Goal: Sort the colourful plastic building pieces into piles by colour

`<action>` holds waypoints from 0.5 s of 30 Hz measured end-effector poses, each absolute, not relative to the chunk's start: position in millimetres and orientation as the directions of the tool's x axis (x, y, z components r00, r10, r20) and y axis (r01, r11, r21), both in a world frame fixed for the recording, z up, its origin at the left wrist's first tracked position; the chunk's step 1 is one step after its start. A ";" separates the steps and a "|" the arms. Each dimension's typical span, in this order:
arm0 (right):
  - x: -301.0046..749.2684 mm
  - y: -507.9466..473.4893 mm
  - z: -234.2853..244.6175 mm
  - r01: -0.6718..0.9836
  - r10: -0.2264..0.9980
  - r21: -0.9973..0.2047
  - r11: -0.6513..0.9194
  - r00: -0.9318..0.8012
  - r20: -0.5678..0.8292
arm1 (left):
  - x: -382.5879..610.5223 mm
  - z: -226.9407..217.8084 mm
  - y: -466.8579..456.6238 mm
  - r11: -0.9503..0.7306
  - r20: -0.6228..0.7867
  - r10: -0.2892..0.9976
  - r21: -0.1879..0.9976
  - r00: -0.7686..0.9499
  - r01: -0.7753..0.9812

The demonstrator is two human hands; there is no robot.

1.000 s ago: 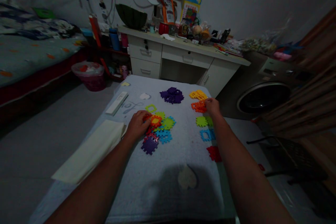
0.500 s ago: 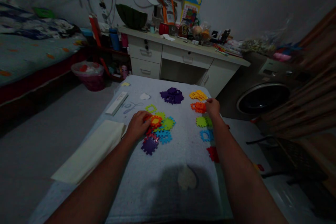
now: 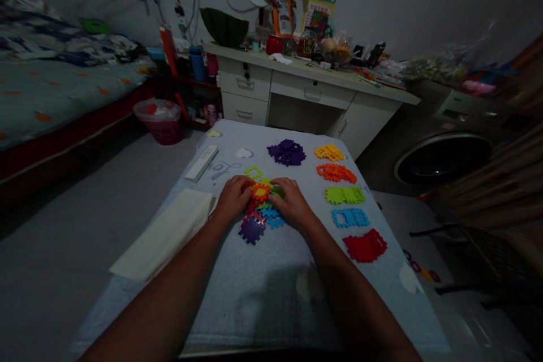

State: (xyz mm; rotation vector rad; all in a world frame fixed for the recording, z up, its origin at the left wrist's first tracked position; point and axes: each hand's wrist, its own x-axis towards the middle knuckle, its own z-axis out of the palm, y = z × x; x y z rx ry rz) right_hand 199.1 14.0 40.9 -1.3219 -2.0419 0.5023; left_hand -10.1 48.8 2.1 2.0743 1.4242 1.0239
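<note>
A mixed pile of coloured plastic puzzle tiles (image 3: 259,209) lies mid-table on a grey cloth. My left hand (image 3: 232,199) rests on its left side, fingers curled on the tiles. My right hand (image 3: 289,201) lies on its right side, fingers bent over a green tile. A purple tile (image 3: 251,228) sits at the pile's near edge. Sorted heaps lie apart: purple (image 3: 287,152), yellow (image 3: 330,153), orange (image 3: 336,173), green (image 3: 344,195), blue (image 3: 350,218), red (image 3: 365,245).
A folded cream cloth (image 3: 164,234) and a long white box (image 3: 202,163) lie on the table's left. A white desk (image 3: 305,87) crowded with items stands behind. A bed (image 3: 51,90) is at left, a washing machine (image 3: 441,153) at right, a bin (image 3: 159,120) on the floor.
My right hand has left the orange heap at the right and come back to the mixed pile. The view has shifted, showing the sorted heaps fully.
</note>
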 end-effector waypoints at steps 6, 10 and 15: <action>184.0 8.7 34.1 0.753 0.913 -0.517 0.406 -0.309 0.267 | -10.1 6.4 47.2 -0.380 0.331 0.923 0.714 0.195 0.588; 185.4 9.3 30.1 0.758 0.904 -0.496 0.423 -0.313 0.292 | -9.5 8.4 45.5 -0.376 0.332 0.925 0.725 0.186 0.578; 188.5 9.2 26.5 0.748 0.908 -0.521 0.412 -0.285 0.309 | -10.2 5.7 46.7 -0.382 0.336 0.923 0.723 0.190 0.575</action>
